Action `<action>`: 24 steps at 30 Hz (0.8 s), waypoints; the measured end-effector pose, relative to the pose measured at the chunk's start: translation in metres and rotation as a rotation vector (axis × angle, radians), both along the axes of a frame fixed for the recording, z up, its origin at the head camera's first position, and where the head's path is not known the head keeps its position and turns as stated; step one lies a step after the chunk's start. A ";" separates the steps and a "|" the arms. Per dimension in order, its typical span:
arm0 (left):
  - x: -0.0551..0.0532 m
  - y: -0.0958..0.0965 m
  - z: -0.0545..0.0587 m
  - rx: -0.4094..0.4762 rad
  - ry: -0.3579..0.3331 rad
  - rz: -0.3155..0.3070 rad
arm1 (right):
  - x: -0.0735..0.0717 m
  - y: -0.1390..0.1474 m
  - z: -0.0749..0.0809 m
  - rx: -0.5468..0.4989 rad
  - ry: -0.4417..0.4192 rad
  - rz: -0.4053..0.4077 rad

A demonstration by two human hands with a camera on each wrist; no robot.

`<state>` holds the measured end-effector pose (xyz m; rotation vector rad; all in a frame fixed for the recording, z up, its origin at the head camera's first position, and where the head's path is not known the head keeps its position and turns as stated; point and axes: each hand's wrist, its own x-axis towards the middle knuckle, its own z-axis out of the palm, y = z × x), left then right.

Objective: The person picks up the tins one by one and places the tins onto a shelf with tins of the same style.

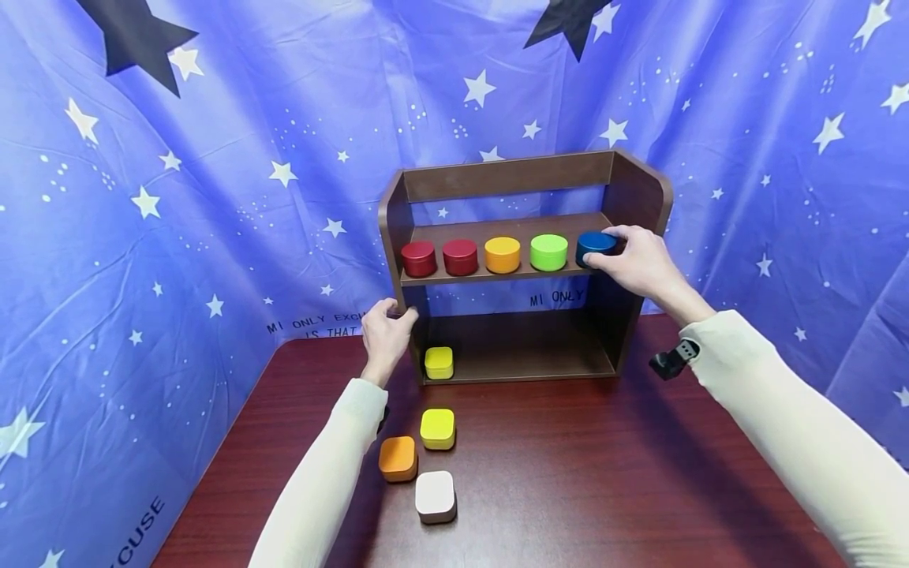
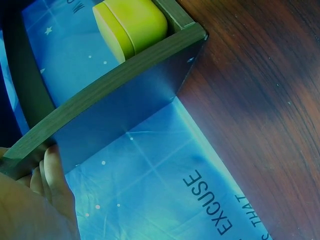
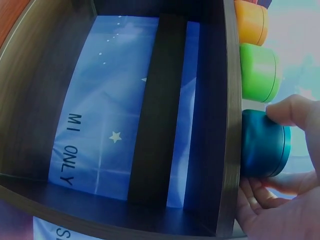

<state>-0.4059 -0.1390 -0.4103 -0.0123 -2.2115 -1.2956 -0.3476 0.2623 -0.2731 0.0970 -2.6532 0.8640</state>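
My right hand (image 1: 639, 256) pinches a round blue tin (image 1: 595, 247) between thumb and fingers, at the right end of the upper board of a brown wooden shelf (image 1: 521, 331). In the right wrist view the thumb lies on one side of this tin (image 3: 265, 145) and the fingers on the other. Left of it stand a green tin (image 1: 549, 252), an orange-yellow tin (image 1: 502, 255) and two red tins (image 1: 461, 258) in a row. My left hand (image 1: 387, 335) grips the shelf's left side panel; the left wrist view shows its fingers (image 2: 52, 170) against the panel's outer face.
A yellow square tin (image 1: 439, 363) sits in the shelf's lower left corner. On the dark red table (image 1: 554, 473) before it are a second yellow square tin (image 1: 438, 428), an orange one (image 1: 398, 458) and a white one (image 1: 435, 496). A starry blue curtain (image 1: 234, 158) hangs behind.
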 end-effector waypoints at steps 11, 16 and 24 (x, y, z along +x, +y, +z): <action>-0.001 -0.001 -0.001 -0.005 0.009 -0.003 | 0.002 -0.007 0.001 0.002 0.000 -0.050; -0.002 0.000 -0.001 -0.005 0.006 -0.002 | 0.003 -0.010 -0.001 -0.007 0.017 -0.068; -0.004 -0.001 -0.003 -0.005 0.002 0.004 | 0.006 -0.016 -0.003 -0.022 0.068 -0.080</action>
